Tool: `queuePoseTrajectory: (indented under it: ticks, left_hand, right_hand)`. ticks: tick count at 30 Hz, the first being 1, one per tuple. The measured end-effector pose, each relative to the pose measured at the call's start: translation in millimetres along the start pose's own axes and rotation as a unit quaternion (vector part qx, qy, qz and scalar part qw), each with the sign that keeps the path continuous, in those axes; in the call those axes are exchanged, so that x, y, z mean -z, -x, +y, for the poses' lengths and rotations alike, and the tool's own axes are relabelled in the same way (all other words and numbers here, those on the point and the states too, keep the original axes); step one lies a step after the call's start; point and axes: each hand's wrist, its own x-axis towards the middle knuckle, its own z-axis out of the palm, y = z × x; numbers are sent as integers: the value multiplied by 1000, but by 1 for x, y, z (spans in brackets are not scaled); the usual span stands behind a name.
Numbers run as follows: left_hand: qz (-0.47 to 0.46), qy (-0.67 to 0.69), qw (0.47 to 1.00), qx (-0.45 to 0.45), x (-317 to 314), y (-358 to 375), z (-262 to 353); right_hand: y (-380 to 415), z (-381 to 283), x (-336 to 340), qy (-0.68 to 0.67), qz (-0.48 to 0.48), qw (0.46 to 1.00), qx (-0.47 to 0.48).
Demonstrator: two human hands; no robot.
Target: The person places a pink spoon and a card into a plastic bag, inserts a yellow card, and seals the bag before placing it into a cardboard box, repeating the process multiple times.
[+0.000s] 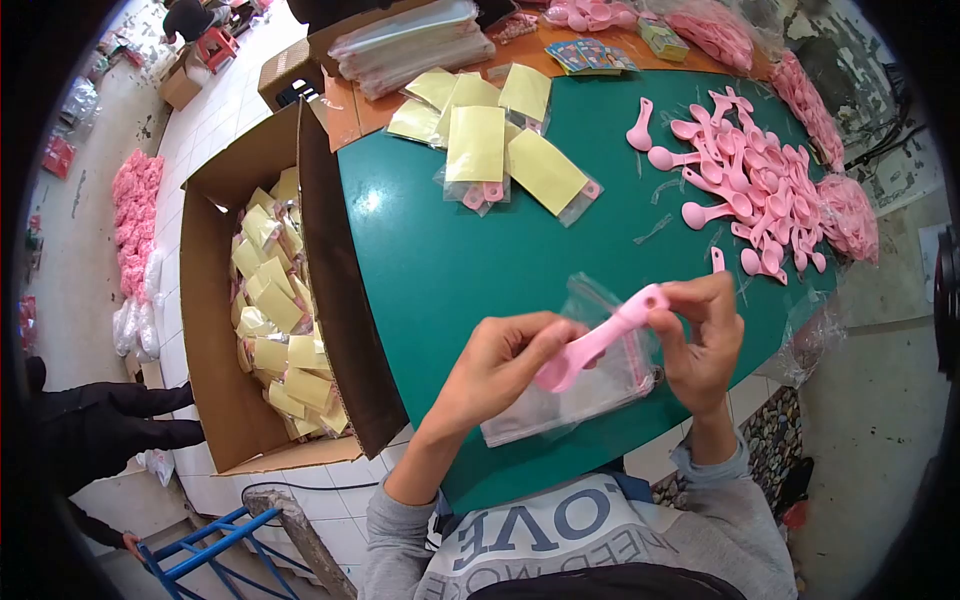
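A pink measuring spoon [615,328] is stretched between my two hands, over the near edge of the green table. My left hand [508,352] is closed at its bowl end, thumb along the rim. At the handle end, by the small hole, my right hand [702,335] pinches it between thumb and fingers. Behind the spoon a clear plastic bag [590,292] stands up, partly covered by the spoon and hands. Below them lies a stack of clear bags [540,412]. Loose pink spoons [765,185] are heaped at the right, beyond my right hand.
Filled bags with yellow cards [476,142] lie at the table's far side. A large cardboard box [222,400] of similar packs stands left. Plastic sleeves [400,45] and small printed cards [590,57] sit at the back. A person in black [105,425] stands by a blue metal frame [205,540].
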Motion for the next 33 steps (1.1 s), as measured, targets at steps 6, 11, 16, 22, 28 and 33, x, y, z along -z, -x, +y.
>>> queuePoseTrajectory:
  ticks: [6, 11, 16, 22, 28, 33]
  left_hand:
    - [111, 63, 991, -46, 2, -5, 6]
    - [132, 145, 980, -41, 17, 1, 9]
    - [139, 150, 979, -18, 19, 13, 14]
    - [137, 153, 979, -9, 23, 14, 11]
    - [106, 154, 982, -6, 22, 9, 11]
    - [107, 133, 985, 9, 21, 12, 15]
  right_hand:
    - [-47, 9, -15, 0, -344, 920, 187]
    - [-172, 88, 0, -84, -417, 904, 34]
    - [-328, 272, 25, 296, -12, 952, -78]
    - [-354, 351, 38, 329, -33, 926, -183]
    - [-301, 221, 31, 320, 49, 946, 19]
    - [-167, 46, 9, -74, -205, 970, -110]
